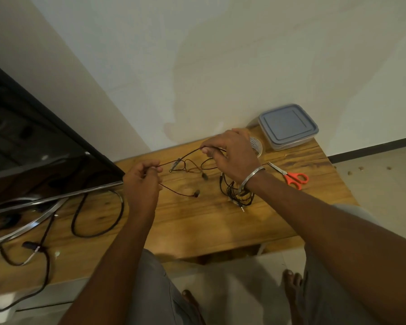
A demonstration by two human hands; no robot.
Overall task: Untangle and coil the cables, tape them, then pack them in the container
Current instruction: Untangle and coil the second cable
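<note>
Left hand (142, 181) and right hand (232, 156) are pinched on a red cable (181, 156) being untangled, and coiling is likely needed next.

The table (197, 226) is honey-brown wood, streaked with darker grain. The thin cable (181, 158) stretched above it is dark red, almost brown, and the bundle of cables (237, 193) lying on the wood is black. The scissors (291, 177) have bright orange handles and silver blades. The container (288, 124) is clear with a grey-blue lid; the roll of tape (257, 144) beside it looks whitish and see-through. The television (33, 148) is glossy black with a silver edge, the thick cable (99, 231) near it black. The wall (220, 55) is off-white with a faint tan stain. The bangle (252, 178) is silver, the shorts (155, 277) grey.
</note>
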